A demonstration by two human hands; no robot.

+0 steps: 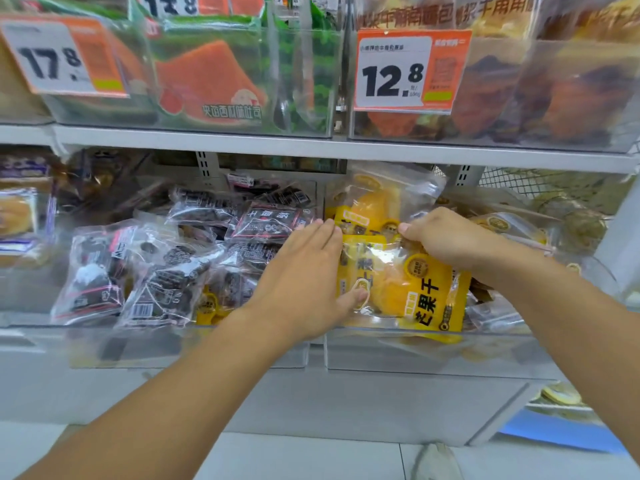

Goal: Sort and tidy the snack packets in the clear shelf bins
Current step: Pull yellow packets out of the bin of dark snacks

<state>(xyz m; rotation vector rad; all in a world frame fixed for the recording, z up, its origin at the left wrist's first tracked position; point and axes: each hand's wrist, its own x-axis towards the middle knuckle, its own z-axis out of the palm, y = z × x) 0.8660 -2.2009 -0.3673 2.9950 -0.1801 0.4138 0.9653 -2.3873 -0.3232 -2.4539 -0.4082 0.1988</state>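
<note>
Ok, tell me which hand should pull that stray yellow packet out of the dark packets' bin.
Left. The left hand lies flat beside the stray yellow packet low in the left bin. The right hand already grips a mango packet in the right bin.

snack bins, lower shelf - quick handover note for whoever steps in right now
Left hand: fingers straight, flat against the front yellow mango packet, thumb on its face.
Right hand: curled, gripping the top of the yellow packets.
Right-hand bin holds the yellow packets; left-hand bin holds the dark packets.
Done: colours mostly separated.
Left: a yellow packet sits low among the dark ones; dark packets lie jumbled.
</note>
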